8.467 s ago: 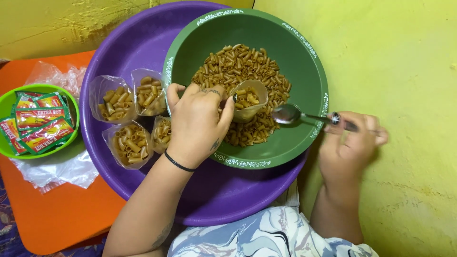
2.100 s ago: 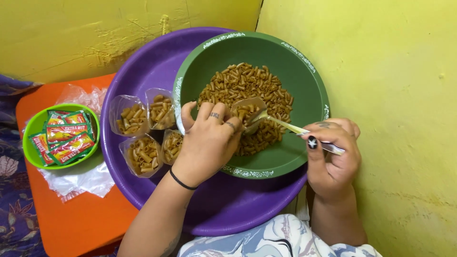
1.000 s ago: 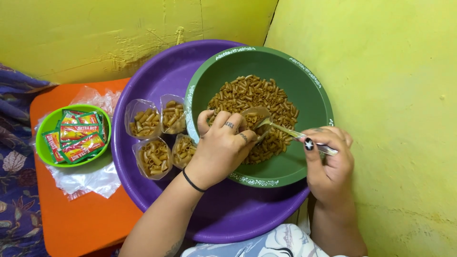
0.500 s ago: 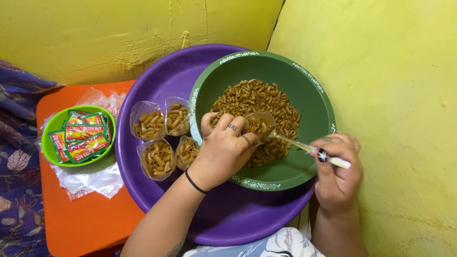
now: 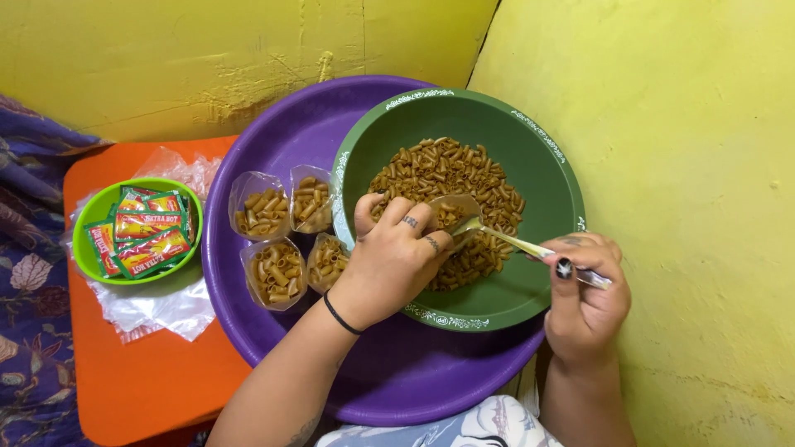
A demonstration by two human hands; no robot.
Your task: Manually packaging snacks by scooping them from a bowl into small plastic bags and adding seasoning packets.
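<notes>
Over the green bowl (image 5: 530,290) of macaroni, the left hand (image 5: 389,261) grips a small clear bag (image 5: 454,211) open while the right hand (image 5: 584,294), closed on the spoon (image 5: 505,238), should tip its load squarely inside the mouth to avoid spills.

Your left hand (image 5: 389,261) wears finger tattoos and a black wrist band; your right hand (image 5: 584,294) shows a black, star-painted thumbnail

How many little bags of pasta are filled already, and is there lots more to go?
Four filled bags stand in the purple basin. A fifth bag is in hand: the left hand holds it open over the green bowl while the right hand spoons with a spoon. Much loose pasta is left.
</notes>
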